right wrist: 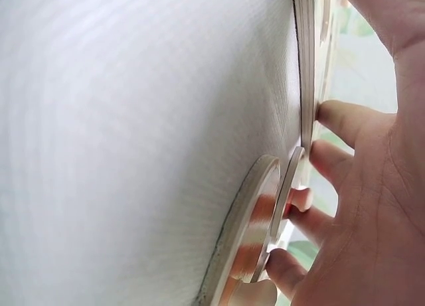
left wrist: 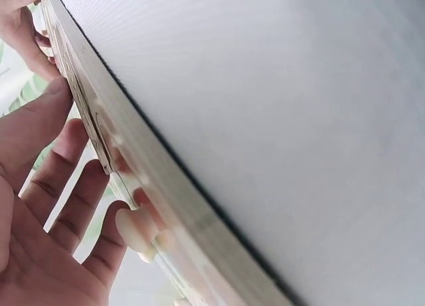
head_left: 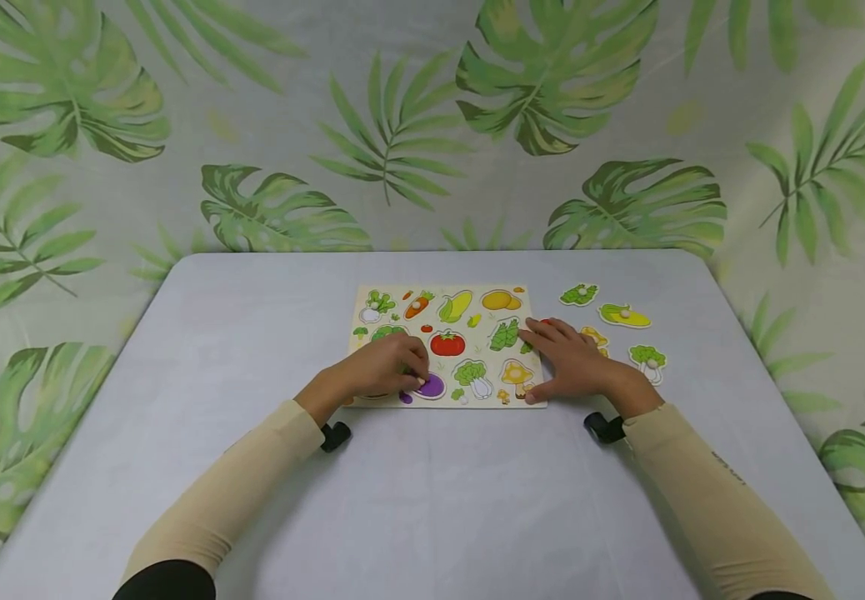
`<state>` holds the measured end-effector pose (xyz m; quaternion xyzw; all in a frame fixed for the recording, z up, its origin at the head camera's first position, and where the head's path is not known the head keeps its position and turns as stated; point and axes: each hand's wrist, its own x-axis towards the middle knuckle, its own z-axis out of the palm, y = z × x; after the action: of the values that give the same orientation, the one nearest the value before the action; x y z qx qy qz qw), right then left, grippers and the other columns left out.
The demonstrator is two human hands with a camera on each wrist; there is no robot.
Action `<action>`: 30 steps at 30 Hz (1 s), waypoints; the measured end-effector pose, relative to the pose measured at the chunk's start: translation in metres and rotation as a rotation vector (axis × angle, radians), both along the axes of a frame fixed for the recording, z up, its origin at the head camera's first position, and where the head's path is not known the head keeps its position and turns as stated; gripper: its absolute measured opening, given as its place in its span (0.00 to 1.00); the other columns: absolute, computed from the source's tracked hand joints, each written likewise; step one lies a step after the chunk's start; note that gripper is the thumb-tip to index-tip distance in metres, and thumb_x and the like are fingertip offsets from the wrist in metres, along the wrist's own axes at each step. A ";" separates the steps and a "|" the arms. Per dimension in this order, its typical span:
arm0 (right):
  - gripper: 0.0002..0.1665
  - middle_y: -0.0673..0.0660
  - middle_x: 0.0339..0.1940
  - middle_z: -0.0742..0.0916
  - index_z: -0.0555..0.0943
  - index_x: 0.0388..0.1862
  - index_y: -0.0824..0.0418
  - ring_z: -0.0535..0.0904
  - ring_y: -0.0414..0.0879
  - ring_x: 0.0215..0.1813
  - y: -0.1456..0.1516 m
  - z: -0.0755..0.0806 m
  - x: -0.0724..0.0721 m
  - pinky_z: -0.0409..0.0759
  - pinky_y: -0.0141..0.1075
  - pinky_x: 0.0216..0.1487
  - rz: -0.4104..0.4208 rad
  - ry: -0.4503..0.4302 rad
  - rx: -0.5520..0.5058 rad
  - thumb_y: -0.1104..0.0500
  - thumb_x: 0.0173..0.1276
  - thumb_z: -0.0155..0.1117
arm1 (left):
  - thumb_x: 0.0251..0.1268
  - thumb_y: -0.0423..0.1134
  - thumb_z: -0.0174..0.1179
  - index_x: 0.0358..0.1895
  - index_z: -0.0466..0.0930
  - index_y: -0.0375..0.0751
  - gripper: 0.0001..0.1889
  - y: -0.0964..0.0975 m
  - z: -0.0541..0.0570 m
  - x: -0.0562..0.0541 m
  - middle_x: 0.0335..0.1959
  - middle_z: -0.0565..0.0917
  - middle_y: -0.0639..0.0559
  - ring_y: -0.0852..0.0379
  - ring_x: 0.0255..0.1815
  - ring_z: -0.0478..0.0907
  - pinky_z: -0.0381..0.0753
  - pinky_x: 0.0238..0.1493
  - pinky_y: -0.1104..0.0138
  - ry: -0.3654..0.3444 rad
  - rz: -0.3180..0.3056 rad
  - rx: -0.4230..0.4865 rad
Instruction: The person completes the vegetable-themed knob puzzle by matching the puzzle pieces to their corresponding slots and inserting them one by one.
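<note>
A wooden vegetable puzzle board (head_left: 372,287) lies flat on the table. My left hand (head_left: 387,367) is over its lower left part, thumb and fingertips pinching a purple eggplant piece (head_left: 432,386) at the bottom row. In the left wrist view the left hand's thumb (left wrist: 40,127) and fingers are at a thin wooden piece close over the board. My right hand (head_left: 575,362) rests at the board's right edge with its fingers spread. The right wrist view shows the fingers (right wrist: 342,120) at that edge and beside loose pieces.
Right of the board lie loose knobbed pieces: a green one (head_left: 578,294), a corn (head_left: 625,316), a bok choy (head_left: 648,362) and a mushroom (head_left: 595,337) partly behind the right hand. A carrot (head_left: 418,306) and a radish (head_left: 377,307) with knobs sit in the board's top row.
</note>
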<state>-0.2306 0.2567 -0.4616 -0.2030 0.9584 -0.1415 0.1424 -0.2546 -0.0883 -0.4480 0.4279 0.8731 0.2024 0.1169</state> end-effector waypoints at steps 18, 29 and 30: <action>0.64 0.58 0.83 0.55 0.56 0.81 0.53 0.44 0.66 0.82 -0.001 0.004 0.002 0.48 0.77 0.70 -0.002 -0.013 -0.013 0.32 0.52 0.74 | 0.64 0.39 0.66 0.44 0.91 0.47 0.08 0.003 0.003 -0.001 0.46 0.84 0.54 0.57 0.48 0.75 0.77 0.55 0.63 0.025 -0.033 -0.051; 0.64 0.58 0.83 0.55 0.56 0.81 0.53 0.44 0.65 0.82 -0.001 0.004 0.002 0.49 0.75 0.70 0.002 -0.013 -0.012 0.32 0.52 0.74 | 0.64 0.38 0.67 0.43 0.91 0.48 0.08 0.002 0.004 -0.003 0.45 0.85 0.55 0.58 0.48 0.76 0.78 0.54 0.63 0.053 -0.069 -0.049; 0.64 0.58 0.83 0.55 0.56 0.81 0.53 0.44 0.65 0.82 -0.001 0.004 0.002 0.49 0.75 0.70 0.002 -0.013 -0.012 0.32 0.52 0.74 | 0.64 0.38 0.67 0.44 0.91 0.48 0.08 0.002 0.004 -0.003 0.45 0.85 0.55 0.58 0.47 0.76 0.78 0.54 0.63 0.047 -0.071 -0.043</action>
<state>-0.2290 0.2560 -0.4580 -0.2038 0.9564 -0.1482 0.1475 -0.2578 -0.0859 -0.4442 0.4608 0.8640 0.1689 0.1126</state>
